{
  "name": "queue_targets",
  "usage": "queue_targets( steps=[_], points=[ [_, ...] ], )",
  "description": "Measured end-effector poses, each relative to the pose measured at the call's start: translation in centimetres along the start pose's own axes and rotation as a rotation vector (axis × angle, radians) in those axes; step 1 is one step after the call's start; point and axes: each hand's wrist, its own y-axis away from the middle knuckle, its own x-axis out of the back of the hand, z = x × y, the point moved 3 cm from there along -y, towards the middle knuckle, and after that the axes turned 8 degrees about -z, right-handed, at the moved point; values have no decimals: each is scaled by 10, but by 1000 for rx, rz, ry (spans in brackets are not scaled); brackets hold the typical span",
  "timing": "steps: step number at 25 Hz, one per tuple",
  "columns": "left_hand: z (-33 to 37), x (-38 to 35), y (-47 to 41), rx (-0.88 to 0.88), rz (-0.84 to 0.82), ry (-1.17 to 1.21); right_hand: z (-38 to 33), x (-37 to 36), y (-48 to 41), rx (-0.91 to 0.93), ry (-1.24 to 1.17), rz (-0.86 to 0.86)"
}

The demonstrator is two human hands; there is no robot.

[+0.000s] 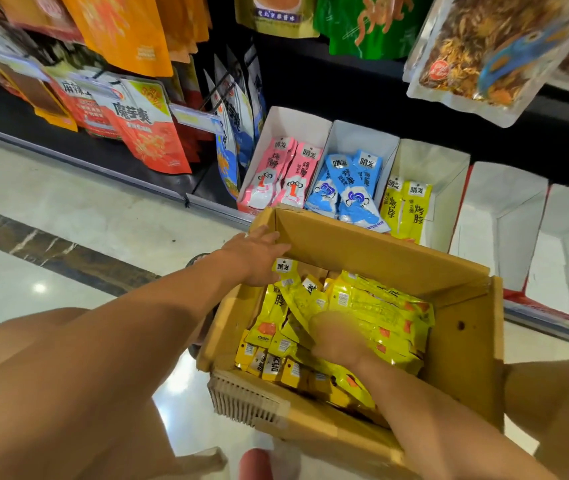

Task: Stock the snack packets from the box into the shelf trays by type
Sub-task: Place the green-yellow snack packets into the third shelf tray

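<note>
Hands work in the box (pixel 362 244). The left hand (pixel 259 258) lies flat on its far corner, fingers straight, to steady it. The right hand (pixel 336 337) is down in the yellow packets (pixel 383 306), too blurry to tell if it grips. It should take a neat bunch, all facing one way. The yellow tray (pixel 446 168) holds only a few. Pink packets (pixel 269 174) and blue packets (pixel 349 188) sit in their own trays beside it.

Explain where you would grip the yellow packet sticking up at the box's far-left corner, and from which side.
Pinch the yellow packet by its labelled top end, coming from above. That end stands clear of the pile, while its lower part is buried among the other packets; the box wall and left hand crowd its left.
</note>
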Motion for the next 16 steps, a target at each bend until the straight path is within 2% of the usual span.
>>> queue_targets(
  steps=[5,9,13,16],
  points=[
    [15,12,8,-16,-23,-11,-10,86,30,102,-119,25],
    [50,28,33,-152,-59,55,-24,171,85,164,-68,-34],
    [84,49,57,-315,-177,649,-22,233,137,247,-88,-31],
    [101,70,76,-383,-112,900,-18,254,165,303,-327,-7]
  ],
)
